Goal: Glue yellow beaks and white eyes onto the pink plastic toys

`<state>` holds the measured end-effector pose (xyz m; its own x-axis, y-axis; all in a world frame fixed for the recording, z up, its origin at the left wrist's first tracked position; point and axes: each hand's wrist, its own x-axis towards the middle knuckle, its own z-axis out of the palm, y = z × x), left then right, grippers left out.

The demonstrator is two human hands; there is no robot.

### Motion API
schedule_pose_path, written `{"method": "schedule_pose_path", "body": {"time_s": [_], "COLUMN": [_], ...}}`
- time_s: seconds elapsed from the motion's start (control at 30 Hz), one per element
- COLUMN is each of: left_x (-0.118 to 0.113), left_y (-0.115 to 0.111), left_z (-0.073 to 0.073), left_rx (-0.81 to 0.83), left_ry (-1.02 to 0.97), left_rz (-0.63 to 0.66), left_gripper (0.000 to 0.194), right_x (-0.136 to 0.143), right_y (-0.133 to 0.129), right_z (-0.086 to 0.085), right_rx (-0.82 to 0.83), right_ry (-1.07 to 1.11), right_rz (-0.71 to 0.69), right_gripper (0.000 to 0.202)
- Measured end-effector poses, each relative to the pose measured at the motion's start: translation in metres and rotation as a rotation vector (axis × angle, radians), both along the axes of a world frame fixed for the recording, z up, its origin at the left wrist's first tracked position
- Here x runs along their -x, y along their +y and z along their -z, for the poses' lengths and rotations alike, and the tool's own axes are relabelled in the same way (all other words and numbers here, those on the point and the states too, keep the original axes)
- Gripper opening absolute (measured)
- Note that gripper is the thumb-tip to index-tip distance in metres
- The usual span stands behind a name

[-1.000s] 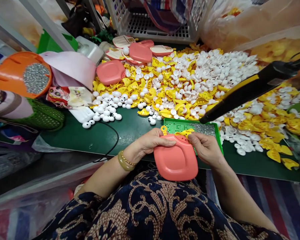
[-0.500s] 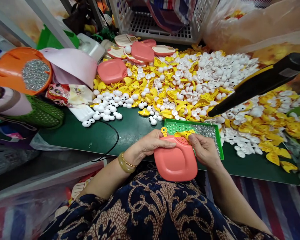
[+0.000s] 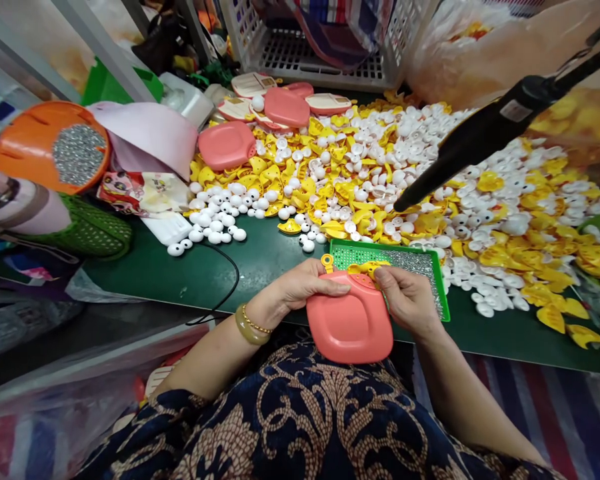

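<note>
My left hand [image 3: 310, 285] grips a coral-pink rounded plastic shell [image 3: 350, 323] by its upper left edge, thumb on top. A small yellow ring tab [image 3: 327, 262] sticks up beside those fingers. Along the shell's top edge sits a yellow plastic piece [image 3: 367, 268], pinched between thumb and fingers of my right hand [image 3: 403, 293]. Just behind lies a green tray [image 3: 446, 303] with many small silvery screws [image 3: 413, 261]. A black electric screwdriver [image 3: 475, 133] hangs above the pile, tip pointing down to the left, touched by neither hand.
A heap of white eye-like parts and yellow pieces [image 3: 325, 193] spreads across the green table [image 3: 145, 273]. More coral shells [image 3: 227, 143] lie behind. At left are an orange bowl [image 3: 25, 140] of screws and a green mesh-covered bottle [image 3: 95, 227]. A grey crate [image 3: 325, 73] stands at the back.
The hanging screwdriver has swung left and up in view. Both hands keep their hold on the shell and yellow piece, with barely any shift.
</note>
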<state>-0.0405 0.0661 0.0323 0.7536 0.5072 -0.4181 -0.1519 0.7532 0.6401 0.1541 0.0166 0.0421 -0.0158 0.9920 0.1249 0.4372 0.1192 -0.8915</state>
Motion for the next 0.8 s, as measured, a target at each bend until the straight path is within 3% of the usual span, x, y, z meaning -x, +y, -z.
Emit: {"method": "schedule_pose_path", "body": {"time_s": [0.57,0.7,0.8], "left_x": [-0.003,0.003,0.012], "left_y": [0.008,0.009,0.013], "left_z": [0.008,0.011,0.012], "left_rx": [-0.028,-0.017,0.002], "left_ry": [0.103,0.048,-0.052], "left_rz": [-0.077,-0.003,0.068], "left_gripper": [0.029,0.033,0.053], "right_x": [0.01,0.017,0.03], "right_y": [0.01,0.01,0.013], "right_z": [0.011,0.015,0.022], "right_rx": [0.075,0.157,0.149], "right_ry": [0.16,0.293,0.328], "right_rz": [0.107,0.109,0.056], "right_gripper": [0.049,0.048,0.044]}}
